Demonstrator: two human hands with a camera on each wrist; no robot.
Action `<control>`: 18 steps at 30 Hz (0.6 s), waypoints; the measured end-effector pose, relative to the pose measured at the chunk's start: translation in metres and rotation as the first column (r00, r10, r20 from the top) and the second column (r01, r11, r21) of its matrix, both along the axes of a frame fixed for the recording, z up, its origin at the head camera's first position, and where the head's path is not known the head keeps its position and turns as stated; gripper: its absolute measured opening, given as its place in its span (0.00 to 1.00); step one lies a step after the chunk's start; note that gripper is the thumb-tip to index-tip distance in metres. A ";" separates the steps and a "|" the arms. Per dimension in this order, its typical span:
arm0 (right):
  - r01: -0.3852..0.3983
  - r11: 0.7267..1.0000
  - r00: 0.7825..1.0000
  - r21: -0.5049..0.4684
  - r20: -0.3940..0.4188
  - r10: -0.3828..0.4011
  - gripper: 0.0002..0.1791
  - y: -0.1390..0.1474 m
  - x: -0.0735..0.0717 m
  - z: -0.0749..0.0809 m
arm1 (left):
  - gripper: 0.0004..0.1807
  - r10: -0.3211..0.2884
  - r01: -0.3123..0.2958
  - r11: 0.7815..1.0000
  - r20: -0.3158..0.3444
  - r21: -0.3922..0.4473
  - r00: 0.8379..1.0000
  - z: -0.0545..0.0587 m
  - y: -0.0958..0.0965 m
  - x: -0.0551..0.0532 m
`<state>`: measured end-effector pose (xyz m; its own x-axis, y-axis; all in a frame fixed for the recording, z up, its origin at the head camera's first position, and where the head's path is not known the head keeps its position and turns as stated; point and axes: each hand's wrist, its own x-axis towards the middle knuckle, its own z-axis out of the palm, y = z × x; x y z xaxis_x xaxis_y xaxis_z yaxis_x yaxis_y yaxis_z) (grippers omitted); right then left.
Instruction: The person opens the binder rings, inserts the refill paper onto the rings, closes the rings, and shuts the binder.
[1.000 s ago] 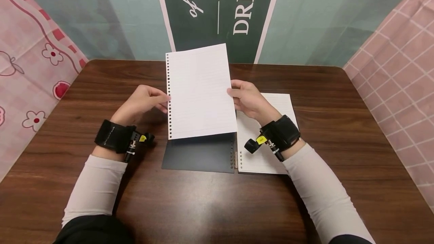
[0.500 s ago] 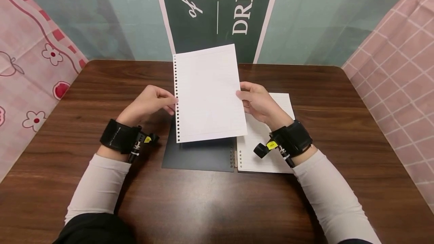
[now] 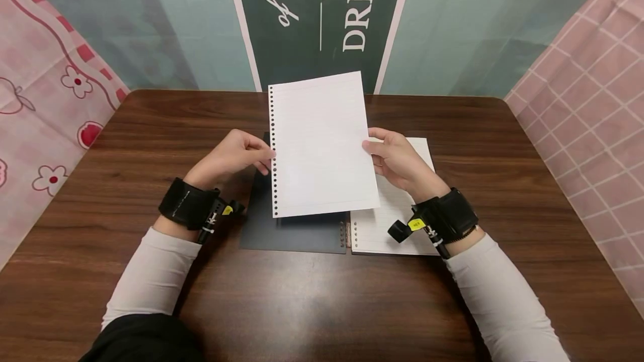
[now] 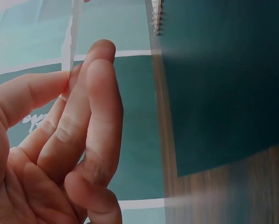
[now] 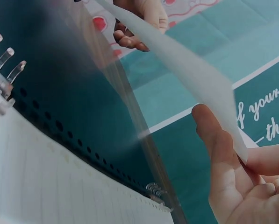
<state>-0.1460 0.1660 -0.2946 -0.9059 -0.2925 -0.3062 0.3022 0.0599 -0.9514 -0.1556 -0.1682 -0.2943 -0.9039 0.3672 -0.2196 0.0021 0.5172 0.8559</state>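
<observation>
A loose lined sheet [image 3: 322, 144] with punched holes down its left edge is held up above the table between both hands. My left hand [image 3: 236, 155] pinches its holed edge [image 4: 71, 42] between thumb and fingers. My right hand [image 3: 397, 158] pinches the opposite edge [image 5: 232, 126]. Under the sheet an open ring binder lies flat: its dark cover [image 3: 294, 228] on the left, its metal rings [image 5: 3, 70] in the middle, and a stack of lined pages [image 3: 389, 222] on the right.
The dark wooden table [image 3: 322, 306] has bare surface in front of the binder and at both sides. A green banner [image 3: 322, 10] with white lettering hangs behind the far edge. Pink patterned cloths [image 3: 45, 88] close in left and right.
Both hands have carried the sheet a little to the right and slightly toward me. The binder has stayed where it was.
</observation>
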 end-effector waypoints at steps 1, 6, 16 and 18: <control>-0.001 1.000 1.000 -0.002 -0.001 0.001 0.25 0.002 0.001 -0.001 | 0.15 -0.009 0.009 1.000 -0.001 -0.002 1.000 0.000 0.001 0.001; 0.006 1.000 1.000 0.001 -0.013 -0.006 0.23 0.010 0.006 -0.001 | 0.13 -0.045 0.045 0.999 -0.015 -0.008 0.999 0.001 0.008 0.003; 0.006 1.000 1.000 -0.006 -0.014 -0.006 0.24 0.026 0.016 0.000 | 0.12 -0.102 0.102 0.995 -0.021 -0.005 0.995 0.001 0.023 0.003; 0.005 1.000 1.000 -0.010 -0.014 -0.006 0.24 0.030 0.018 0.000 | 0.12 -0.113 0.113 0.994 -0.019 0.003 0.993 0.001 0.027 0.004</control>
